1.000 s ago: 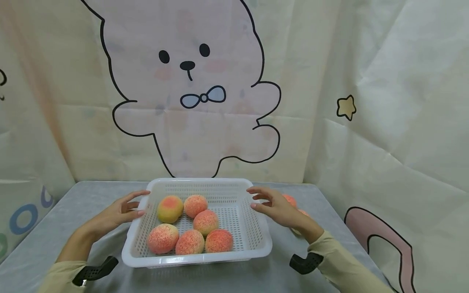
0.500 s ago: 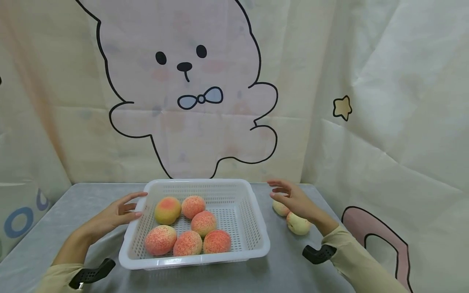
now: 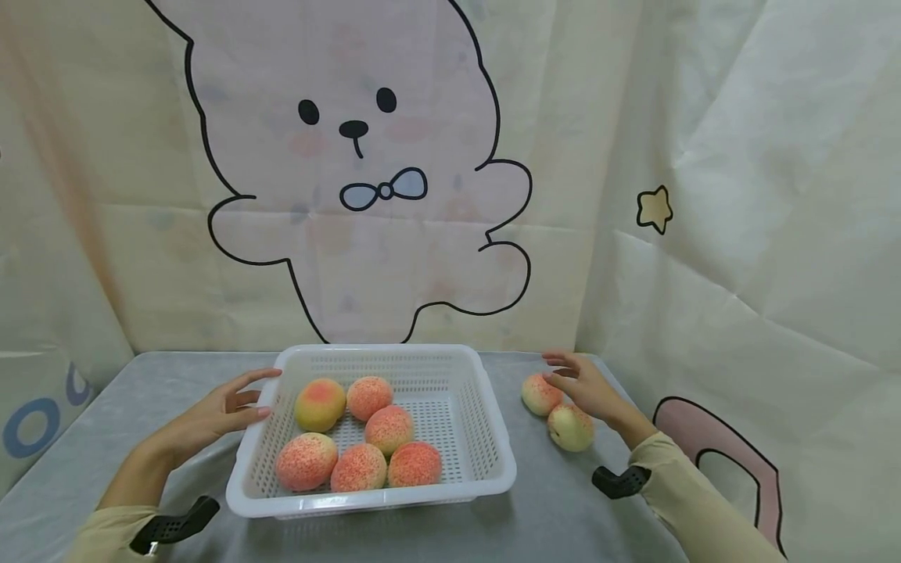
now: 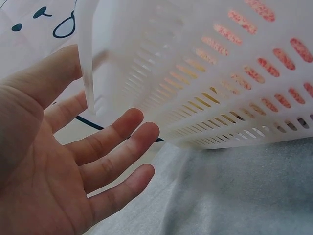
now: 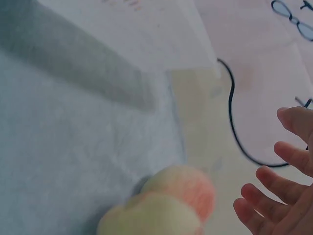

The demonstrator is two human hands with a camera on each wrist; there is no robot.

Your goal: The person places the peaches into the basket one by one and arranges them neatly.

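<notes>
Left hand (image 3: 225, 410) spread wide, fingers at white basket (image 3: 493, 469) left rim, steadying it. Right hand (image 3: 587, 387) loose, empty, hovering beside two loose peaches (image 3: 540, 393) on grey counter (image 3: 556, 516), right of basket; six peaches inside.

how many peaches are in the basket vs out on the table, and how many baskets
peaches in the basket: 6
peaches on the table, beside the right hand: 2
white basket: 1
total: 9 things, 8 of them peaches
</notes>
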